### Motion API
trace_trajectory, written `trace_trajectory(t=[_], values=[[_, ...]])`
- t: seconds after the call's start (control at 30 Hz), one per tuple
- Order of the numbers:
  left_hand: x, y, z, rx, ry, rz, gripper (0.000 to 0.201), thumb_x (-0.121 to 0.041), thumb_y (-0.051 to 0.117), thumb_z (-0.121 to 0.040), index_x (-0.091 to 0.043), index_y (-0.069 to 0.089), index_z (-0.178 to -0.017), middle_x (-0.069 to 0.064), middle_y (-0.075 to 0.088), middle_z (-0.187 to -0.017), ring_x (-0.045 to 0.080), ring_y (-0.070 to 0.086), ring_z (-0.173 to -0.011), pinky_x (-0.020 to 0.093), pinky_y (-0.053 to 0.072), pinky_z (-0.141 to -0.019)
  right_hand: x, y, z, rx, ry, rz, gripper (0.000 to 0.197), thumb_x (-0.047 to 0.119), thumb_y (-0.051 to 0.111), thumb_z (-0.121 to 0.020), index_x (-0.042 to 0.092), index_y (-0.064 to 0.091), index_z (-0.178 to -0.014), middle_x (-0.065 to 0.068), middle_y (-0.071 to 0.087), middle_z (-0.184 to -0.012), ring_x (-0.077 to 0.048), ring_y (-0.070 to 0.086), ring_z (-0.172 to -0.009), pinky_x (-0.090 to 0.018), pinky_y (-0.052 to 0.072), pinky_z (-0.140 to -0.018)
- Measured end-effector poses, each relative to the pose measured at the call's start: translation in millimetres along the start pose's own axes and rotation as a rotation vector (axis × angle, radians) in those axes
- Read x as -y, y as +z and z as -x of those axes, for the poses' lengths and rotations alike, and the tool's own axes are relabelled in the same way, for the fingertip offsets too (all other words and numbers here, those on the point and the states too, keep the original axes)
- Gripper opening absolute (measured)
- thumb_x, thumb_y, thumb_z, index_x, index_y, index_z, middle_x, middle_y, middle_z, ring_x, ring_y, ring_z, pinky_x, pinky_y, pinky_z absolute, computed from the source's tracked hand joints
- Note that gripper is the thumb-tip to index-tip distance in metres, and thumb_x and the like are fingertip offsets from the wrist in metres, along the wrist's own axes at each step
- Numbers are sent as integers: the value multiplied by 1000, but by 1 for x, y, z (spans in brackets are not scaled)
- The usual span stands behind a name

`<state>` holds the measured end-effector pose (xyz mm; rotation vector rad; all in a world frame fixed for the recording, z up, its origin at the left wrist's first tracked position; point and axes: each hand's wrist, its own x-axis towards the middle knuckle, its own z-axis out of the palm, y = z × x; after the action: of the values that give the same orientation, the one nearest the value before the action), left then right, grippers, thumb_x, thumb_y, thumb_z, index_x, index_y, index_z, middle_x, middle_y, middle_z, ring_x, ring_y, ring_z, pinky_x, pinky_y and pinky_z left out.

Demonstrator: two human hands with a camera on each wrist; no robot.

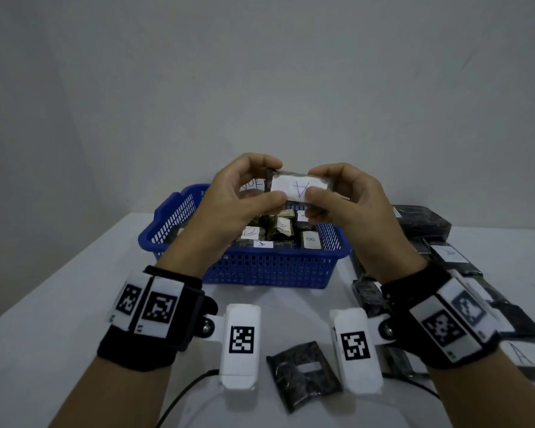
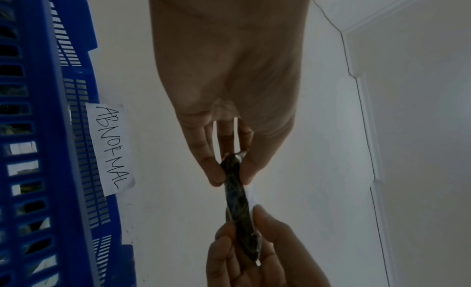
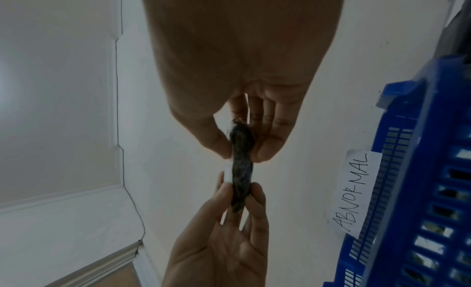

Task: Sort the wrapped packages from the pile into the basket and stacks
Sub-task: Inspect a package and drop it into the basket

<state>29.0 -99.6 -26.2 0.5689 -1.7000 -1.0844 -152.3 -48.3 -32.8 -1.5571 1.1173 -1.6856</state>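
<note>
Both hands hold one dark wrapped package (image 1: 300, 186) up above the blue basket (image 1: 260, 270); its white label shows the letter A. My left hand (image 1: 244, 193) pinches its left end between thumb and fingers, and my right hand (image 1: 337, 196) pinches the right end. In the left wrist view the package (image 2: 237, 200) appears edge-on between my left fingertips (image 2: 216, 176) and the right hand (image 2: 254, 251). The right wrist view shows the package (image 3: 241, 166) pinched the same way. Several labelled packages lie inside the basket, which carries a paper tag reading ABNORMAL (image 2: 109, 148).
A pile of dark packages (image 1: 445, 257) lies to the right of the basket, some labelled A. One dark package (image 1: 303, 375) lies alone on the white table (image 1: 74, 288) near me. A black cable (image 1: 183, 393) runs along the front. A wall stands behind the table.
</note>
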Motion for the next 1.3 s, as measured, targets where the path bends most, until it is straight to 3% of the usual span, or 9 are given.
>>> trace_trajectory(t=[0.1,0.33,0.5,0.63,0.77,0.9,1.0,1.13,1.3], values=[[2,1,-1,-9,21,-30,33,2,73,-84,-19,62,-107,3,68,-112,36,71,-94,46,61,-83,0,1,0,-32,-21,23,23,0,71,-89,5,65,-110,-10,75,-97,-11,71,-73,-22,56,-65],[-3,-6,-1,17,23,97,21,3,56,-96,-15,66,-97,0,69,-99,20,71,-89,30,59,-70,0,-1,1,-93,0,76,38,13,76,-88,13,56,-120,-2,66,-117,-18,75,-84,-25,59,-70],[-3,-1,2,76,56,64,19,3,57,-95,-11,68,-102,7,69,-104,24,73,-95,33,60,-79,5,-3,3,103,24,140,85,32,84,-73,31,39,-145,12,55,-132,-8,70,-101,-27,60,-84],[-4,5,4,96,38,55,23,-1,50,-100,-13,70,-100,4,73,-105,22,73,-98,31,59,-77,1,-4,4,29,-79,303,79,35,82,-78,33,42,-145,13,57,-128,0,65,-101,-18,56,-80],[-6,7,4,125,8,75,28,-2,46,-102,-13,72,-102,4,74,-104,21,72,-100,28,58,-79,-1,-5,6,52,-148,436,76,49,69,-77,32,43,-146,15,57,-129,3,58,-112,-23,53,-91],[-2,9,3,120,-15,75,29,0,44,-101,-10,71,-99,4,74,-99,22,72,-98,28,57,-81,-6,2,5,-2,-235,414,69,37,83,-79,23,55,-140,11,62,-126,-3,64,-101,-22,58,-85],[-3,3,3,74,-105,89,19,-18,51,-101,-14,68,-108,8,74,-101,24,73,-92,29,59,-77,-3,-1,3,-3,-264,438,77,44,90,-69,23,57,-136,14,63,-121,-2,63,-91,-16,54,-79],[-6,3,5,244,-249,16,49,-48,52,-89,-13,65,-121,16,74,-108,32,73,-96,34,61,-81,-4,-3,4,-72,-361,499,75,48,92,-60,20,61,-122,20,61,-108,5,55,-90,-8,41,-78],[-7,10,5,236,-269,57,49,-36,66,-83,-11,60,-124,9,75,-108,27,74,-96,31,61,-78,-7,0,4,36,-359,584,81,50,84,-69,26,50,-138,22,53,-125,3,46,-106,-4,35,-84]])
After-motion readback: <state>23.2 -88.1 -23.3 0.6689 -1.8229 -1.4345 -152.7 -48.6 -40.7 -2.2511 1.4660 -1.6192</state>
